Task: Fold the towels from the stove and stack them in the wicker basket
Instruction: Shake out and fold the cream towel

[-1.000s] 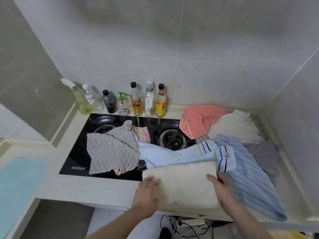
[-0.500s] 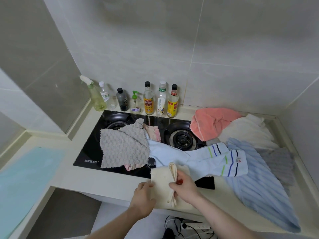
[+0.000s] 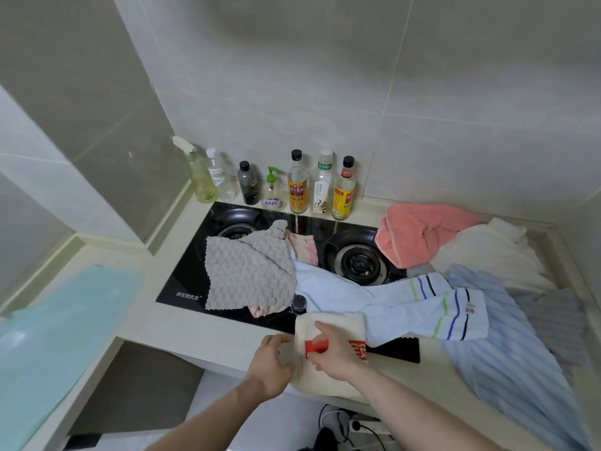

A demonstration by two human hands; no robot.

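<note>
The pale stone counter [image 3: 208, 333] carries a black glass gas stove [image 3: 195, 275], strewn with unfolded towels: a long light-blue towel with green and navy stripes [image 3: 406, 307], a grey waffle-textured cloth [image 3: 247, 275] and a coral-pink towel [image 3: 419, 232] among them. At the front edge lies the cream towel with red print [image 3: 328, 327], folded narrow. The right hand [image 3: 335, 349] lies on top of it, fingers seemingly pinching a fold; the left hand [image 3: 270, 359] curls round its near-left edge. Folding looks nearly done. Next, probably a last fold or flattening, then carrying it to the wicker basket, which is out of view.
</note>
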